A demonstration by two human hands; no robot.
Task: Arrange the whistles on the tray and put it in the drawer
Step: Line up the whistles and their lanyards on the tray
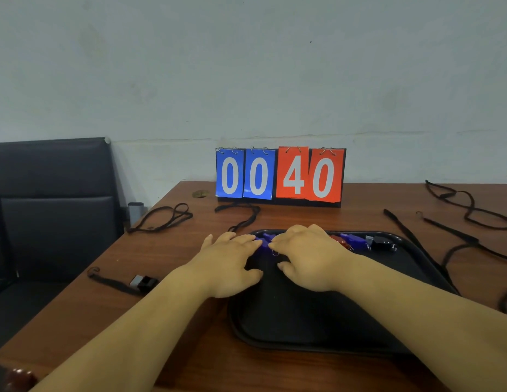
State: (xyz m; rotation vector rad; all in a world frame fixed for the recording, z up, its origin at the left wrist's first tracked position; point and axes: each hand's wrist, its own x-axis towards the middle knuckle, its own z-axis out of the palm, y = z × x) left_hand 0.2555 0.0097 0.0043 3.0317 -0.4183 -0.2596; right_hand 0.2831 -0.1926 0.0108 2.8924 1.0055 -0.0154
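Observation:
A black tray point(303, 321) lies on the brown table in front of me. Along its far edge sit a red whistle point(339, 241), a blue whistle point(354, 240) and a black whistle point(380, 242). My left hand point(229, 260) and my right hand point(306, 256) meet over the tray's far left corner, fingertips on another blue whistle point(265, 242) that they partly hide. Whether either hand grips it is unclear. A black whistle with a strap point(143, 282) lies on the table left of the tray.
A flip scoreboard point(280, 175) reading 00 40 stands at the table's back by the wall. Black lanyards point(164, 217) lie loose on the table, several more at the right point(467, 213). A dark chair point(48, 199) stands at the left.

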